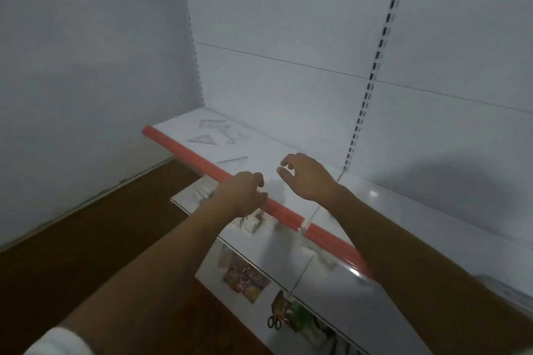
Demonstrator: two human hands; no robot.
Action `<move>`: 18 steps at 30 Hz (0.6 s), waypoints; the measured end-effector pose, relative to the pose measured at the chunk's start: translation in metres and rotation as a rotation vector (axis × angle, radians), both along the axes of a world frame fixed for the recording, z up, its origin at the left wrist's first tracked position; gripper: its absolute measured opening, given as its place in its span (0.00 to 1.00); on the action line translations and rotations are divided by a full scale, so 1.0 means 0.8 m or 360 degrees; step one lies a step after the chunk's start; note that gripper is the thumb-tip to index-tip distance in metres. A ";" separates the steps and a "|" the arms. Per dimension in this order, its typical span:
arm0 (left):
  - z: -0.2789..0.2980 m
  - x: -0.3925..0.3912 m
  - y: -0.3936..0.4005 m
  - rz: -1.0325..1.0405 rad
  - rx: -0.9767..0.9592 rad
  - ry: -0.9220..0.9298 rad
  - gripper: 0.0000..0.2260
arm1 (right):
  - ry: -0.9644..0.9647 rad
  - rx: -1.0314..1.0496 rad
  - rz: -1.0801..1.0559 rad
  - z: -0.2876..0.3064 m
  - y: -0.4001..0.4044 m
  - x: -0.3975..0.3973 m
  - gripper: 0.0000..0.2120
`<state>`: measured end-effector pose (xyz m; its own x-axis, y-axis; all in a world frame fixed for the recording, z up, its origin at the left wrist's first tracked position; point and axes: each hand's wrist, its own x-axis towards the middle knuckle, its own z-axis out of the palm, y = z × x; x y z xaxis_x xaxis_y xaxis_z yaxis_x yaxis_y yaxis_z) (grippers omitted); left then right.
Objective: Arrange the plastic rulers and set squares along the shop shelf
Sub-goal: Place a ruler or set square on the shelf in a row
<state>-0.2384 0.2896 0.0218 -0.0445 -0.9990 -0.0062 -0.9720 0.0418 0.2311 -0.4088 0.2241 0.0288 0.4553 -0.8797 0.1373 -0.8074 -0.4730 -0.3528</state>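
up close, two bare hands reach over a white shop shelf (288, 150) edged with a red strip (184, 150). the left hand (240, 192) hangs at the front edge over the strip, fingers curled; blur hides whether anything is between them. the right hand (305, 174) hovers further in above the shelf board, fingers loosely bent and apart, holding nothing that shows. the clear plastic pieces lie well to the left of both hands: a ruler (232, 159) lies flat nearest, just beyond the left hand, then a small set square (202, 139) near the red strip, and a larger set square (215, 124) toward the back corner, with more clear pieces (232, 135) beside it too faint to make out. a slotted upright (372, 75) runs up the white back panel behind the right hand. below, lower shelves carry white packets (251, 223), a colourful pack (245, 278) and black-handled scissors (274, 321). brown floor (86, 239) meets the side wall at left.
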 end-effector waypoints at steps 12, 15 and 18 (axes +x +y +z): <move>-0.020 0.324 0.049 0.0541 0.0010 -0.0015 0.19 | 0.0137 -0.0145 0.0315 -0.018 -0.023 0.364 0.23; -0.029 0.364 0.034 0.0614 0.0020 0.0027 0.20 | 0.0141 -0.0077 0.0404 -0.030 -0.039 0.412 0.23; -0.040 0.392 0.002 0.0623 0.0041 0.0057 0.21 | 0.0156 -0.0075 0.0504 -0.038 -0.073 0.454 0.22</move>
